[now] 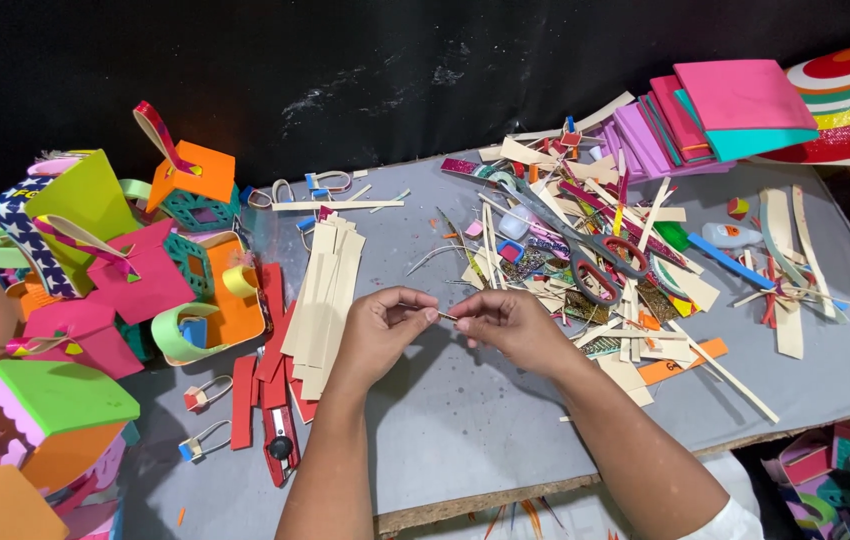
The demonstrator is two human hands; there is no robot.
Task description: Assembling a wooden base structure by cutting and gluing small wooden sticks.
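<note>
While pinching a thin wire point(447, 316), both hands point(445, 325) together.

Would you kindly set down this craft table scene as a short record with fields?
Surface: grey work board in front of a black wall
Left hand: left hand pinching one end of a thin short sliver
Right hand: right hand pinching the sliver's other end
Left of hands: stack of cream foam strips; red foam strips; red utility knife
Right of hands: red-handled scissors on a heap of foam offcuts
Far left: colourful foam house boxes
Back right: pile of pink, purple and teal foam sheets; small glue bottle
</note>
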